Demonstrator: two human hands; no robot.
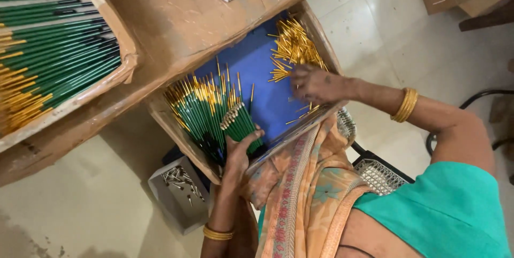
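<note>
Gripping a bundle of green pencil-like sticks [241,121] upright, bare ends up, the left hand [238,153] has its fingers curled round it; at two o'clock the right hand [313,84] pinches among loose gold metal caps [294,49] inside the blue-lined cardboard tray [262,70], handy for both

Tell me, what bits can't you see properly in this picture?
- Head view: the right hand lies over some thin gold metal tubes, hiding whether its fingers pinch one.
- The left hand covers the lower ends of the bundle of green pencil-like sticks it grips.
- The flat tray of green sticks with gold ends is cut off by the left edge.
- The small grey box of tiny metal pieces is too small to identify.
</note>
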